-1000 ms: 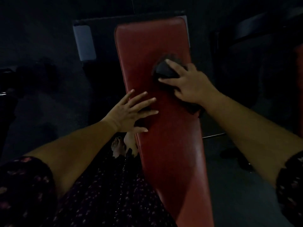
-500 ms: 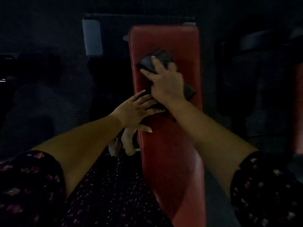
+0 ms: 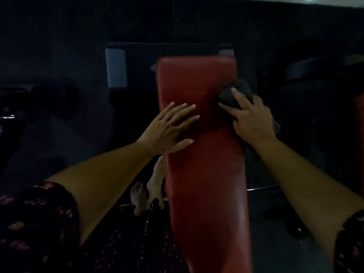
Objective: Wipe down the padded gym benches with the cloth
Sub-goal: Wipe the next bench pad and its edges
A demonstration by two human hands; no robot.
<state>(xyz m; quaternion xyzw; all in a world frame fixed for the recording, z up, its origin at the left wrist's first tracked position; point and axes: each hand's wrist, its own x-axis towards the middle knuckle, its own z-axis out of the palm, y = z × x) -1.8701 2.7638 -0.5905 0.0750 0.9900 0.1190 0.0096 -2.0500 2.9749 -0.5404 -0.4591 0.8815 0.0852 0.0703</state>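
A long red padded bench (image 3: pixel 204 174) runs from the bottom of the view up to its far end in the dim middle. My right hand (image 3: pixel 251 121) presses a dark cloth (image 3: pixel 234 95) against the pad's right edge, with the fingers spread over the cloth. Part of the cloth hangs past the edge below my palm. My left hand (image 3: pixel 169 129) lies flat on the pad's left side, fingers straight and spread, holding nothing.
My bare feet (image 3: pixel 149 190) stand on the dark floor left of the bench. A pale panel (image 3: pixel 115 67) on a dark frame stands behind the bench's far end. Dark gym equipment (image 3: pixel 307 71) sits at the right, and another red pad (image 3: pixel 358 123) shows at the right border.
My right hand has swept the cloth from the pad's upper middle across to its right edge. My left hand has stayed flat on the left side.
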